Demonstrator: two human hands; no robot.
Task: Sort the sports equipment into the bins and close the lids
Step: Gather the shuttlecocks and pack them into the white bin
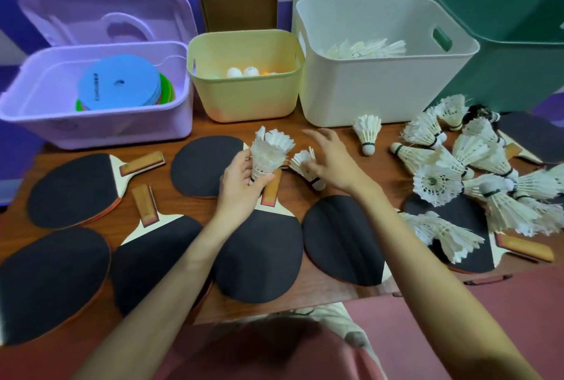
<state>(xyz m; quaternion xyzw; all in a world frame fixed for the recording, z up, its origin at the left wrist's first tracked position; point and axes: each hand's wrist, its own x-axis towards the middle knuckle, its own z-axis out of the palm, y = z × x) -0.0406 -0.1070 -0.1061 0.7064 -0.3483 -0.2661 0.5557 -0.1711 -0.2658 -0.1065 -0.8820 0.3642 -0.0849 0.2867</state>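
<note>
My left hand grips a bunch of white feather shuttlecocks above the table's middle. My right hand hovers with spread fingers over another shuttlecock lying on the table; I cannot tell whether it touches it. One shuttlecock stands in front of the white bin, which holds more shuttlecocks. A heap of shuttlecocks lies at the right. Several black table-tennis paddles cover the wooden table.
The lilac bin at the left holds flat coloured discs. The yellow bin holds ping-pong balls. A green bin stands at the far right. All four lids lean open behind the bins against the wall.
</note>
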